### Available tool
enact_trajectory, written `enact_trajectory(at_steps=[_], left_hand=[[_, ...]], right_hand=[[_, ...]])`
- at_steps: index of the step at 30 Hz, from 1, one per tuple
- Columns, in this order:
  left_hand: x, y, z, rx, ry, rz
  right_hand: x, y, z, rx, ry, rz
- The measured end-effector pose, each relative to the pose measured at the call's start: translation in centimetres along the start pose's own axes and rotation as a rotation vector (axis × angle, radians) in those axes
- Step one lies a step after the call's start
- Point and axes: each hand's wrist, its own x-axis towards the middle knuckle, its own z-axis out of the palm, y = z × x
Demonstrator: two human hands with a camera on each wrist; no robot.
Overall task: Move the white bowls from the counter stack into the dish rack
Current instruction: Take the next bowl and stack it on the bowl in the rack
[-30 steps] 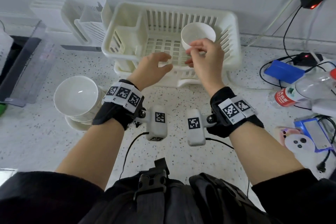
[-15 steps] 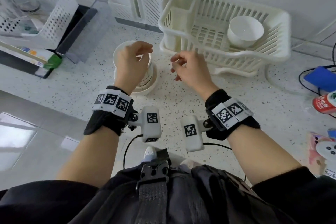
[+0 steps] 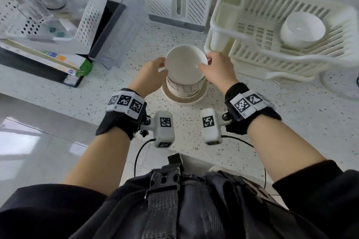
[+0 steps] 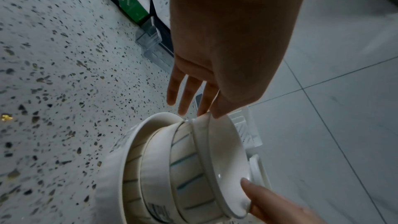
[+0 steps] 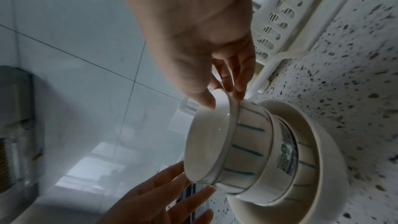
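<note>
One bowl [image 3: 184, 62] tops the stack [image 3: 184, 88] on the speckled counter [image 3: 272, 122], right fingers [image 5: 242, 74] pinching its rim, left fingers [image 4: 189, 94] straight beside it.

Head view: top bowl [image 3: 184, 62] is covering insides of stack [image 3: 184, 87], so you're not getting bowl count. Most fingers of your left hand [image 3: 150, 77] and right hand [image 3: 217, 72] are sitting out of sight behind knuckles and rim. Frame edge is clipping dish rack [image 3: 268, 51] at right. Right wrist: label [image 5: 287, 156] on stack is blurring, unreadable. Left wrist: your right hand is running off bottom edge.
</note>
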Motion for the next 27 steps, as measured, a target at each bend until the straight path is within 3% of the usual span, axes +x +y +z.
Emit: enact_trajectory(at_steps=[15,22,27], left_hand=[[2.3,-0.6,-0.7,-0.191,-0.039,0.084],[2.4,0.6,-0.6,-0.282,0.012,0.099],[2.0,3.5,0.2,-0.377,0.046,0.193]], right_hand=[[1.3,-0.9,1.2,-0.215,0.089,0.082],[0.4,-0.9,-0.2,0.058,0.09,0.089],[-0.5,0.4,-2.8,0.172,0.13,0.121]])
